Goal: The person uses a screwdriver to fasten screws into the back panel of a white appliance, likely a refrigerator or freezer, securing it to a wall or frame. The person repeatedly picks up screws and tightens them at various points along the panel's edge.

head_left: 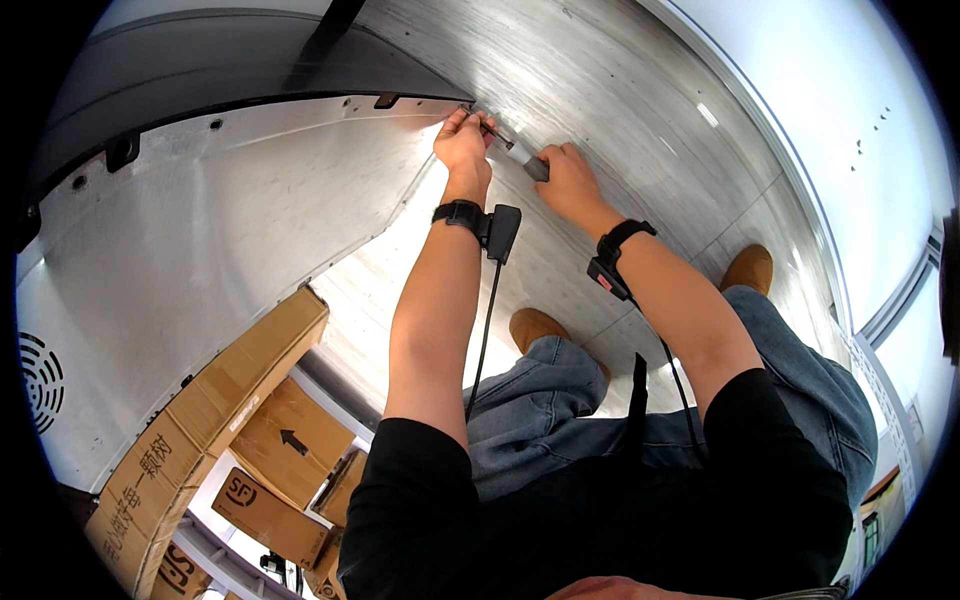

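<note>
At the far corner of a large metal panel [300, 170], my left hand [463, 145] is closed, with thumb and fingers pinched together. What sits between its fingertips is too small to make out. A thin dark shaft [498, 134] slants from beside those fingers toward my right hand [572, 182]. That hand is wrapped round a grey-handled screwdriver [537, 168], which points at the panel corner. The far end of the shaft is partly hidden by my left fingers. Both wrists carry black straps with small black boxes and cables.
Along the panel's upper edge runs a dark cover [200, 65] with holes and black clips below it. Several cardboard boxes [290, 440] stand at the lower left. A white curved-looking wall [840, 130] rises on the right. My shoes rest on the grey plank floor [640, 110].
</note>
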Demonstrator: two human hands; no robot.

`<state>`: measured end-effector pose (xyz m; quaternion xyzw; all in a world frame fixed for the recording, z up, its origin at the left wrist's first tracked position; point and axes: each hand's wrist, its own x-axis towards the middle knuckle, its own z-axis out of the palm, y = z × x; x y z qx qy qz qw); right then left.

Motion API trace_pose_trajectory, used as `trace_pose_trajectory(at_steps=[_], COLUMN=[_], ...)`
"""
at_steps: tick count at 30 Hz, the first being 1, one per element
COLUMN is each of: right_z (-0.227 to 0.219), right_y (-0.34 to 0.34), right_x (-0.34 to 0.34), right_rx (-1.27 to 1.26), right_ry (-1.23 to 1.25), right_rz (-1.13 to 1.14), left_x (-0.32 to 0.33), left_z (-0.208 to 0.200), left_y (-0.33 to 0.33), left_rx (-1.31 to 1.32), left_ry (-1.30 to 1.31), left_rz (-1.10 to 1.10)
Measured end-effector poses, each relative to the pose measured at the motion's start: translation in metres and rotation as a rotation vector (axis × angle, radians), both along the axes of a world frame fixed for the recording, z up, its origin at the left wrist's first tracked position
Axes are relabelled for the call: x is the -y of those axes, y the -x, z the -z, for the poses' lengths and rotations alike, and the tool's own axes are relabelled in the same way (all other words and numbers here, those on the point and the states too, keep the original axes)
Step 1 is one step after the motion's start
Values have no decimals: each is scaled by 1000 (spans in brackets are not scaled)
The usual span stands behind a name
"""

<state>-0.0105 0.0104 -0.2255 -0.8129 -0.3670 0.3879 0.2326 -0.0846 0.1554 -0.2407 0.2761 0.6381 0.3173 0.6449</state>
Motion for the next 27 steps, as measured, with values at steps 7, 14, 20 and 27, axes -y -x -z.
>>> trace_pose_trajectory(at_steps=[7, 14, 20, 27], right_z=[4, 1, -5, -2], right_y=[5, 4, 1, 10], right_x=[-6, 8, 8, 2], right_rx=[169, 204, 134, 155], right_ry=[44, -24, 12, 89], right_rz=[-80, -112, -109, -173], left_x=[5, 4, 9, 7], left_z=[5, 2, 2, 7], left_y=[1, 0, -2, 0], left_rx=[-192, -139, -32, -321], left_ry=[-124, -114, -138, -194], left_rz=[119, 83, 64, 211])
